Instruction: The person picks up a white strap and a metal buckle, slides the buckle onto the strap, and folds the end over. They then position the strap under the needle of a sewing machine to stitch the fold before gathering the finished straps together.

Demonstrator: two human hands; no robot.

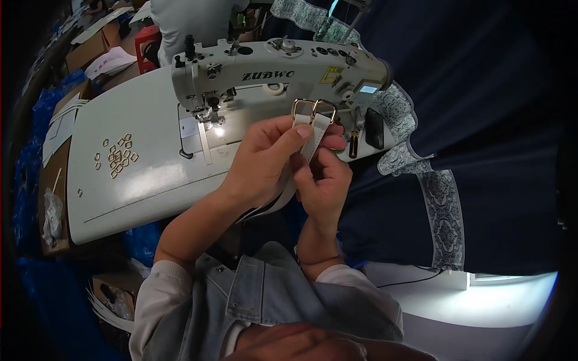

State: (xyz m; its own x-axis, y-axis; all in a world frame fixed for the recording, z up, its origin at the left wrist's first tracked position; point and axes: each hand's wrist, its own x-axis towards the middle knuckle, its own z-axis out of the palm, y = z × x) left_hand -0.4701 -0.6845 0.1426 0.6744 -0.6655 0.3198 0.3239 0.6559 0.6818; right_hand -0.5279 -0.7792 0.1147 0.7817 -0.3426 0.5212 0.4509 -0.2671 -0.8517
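Observation:
Two white belts (315, 139) with gold-coloured buckles (324, 112) are held side by side above the front of the sewing machine table. My left hand (260, 157) grips them just below the buckles, its thumb pressed flat on the strap. Lower down, my right hand (325, 183) closes its fingers around the straps. Line stitching shows along the right-hand strap. The belts' lower lengths hang down behind my wrists, partly hidden.
A sewing machine (271, 72) with its lamp lit stands behind my hands. Several small gold metal loops (117, 156) lie on the white table (144, 207) at left. A screwdriver (353, 143) and a phone (374, 129) lie right. A person (186, 27) is beyond the machine.

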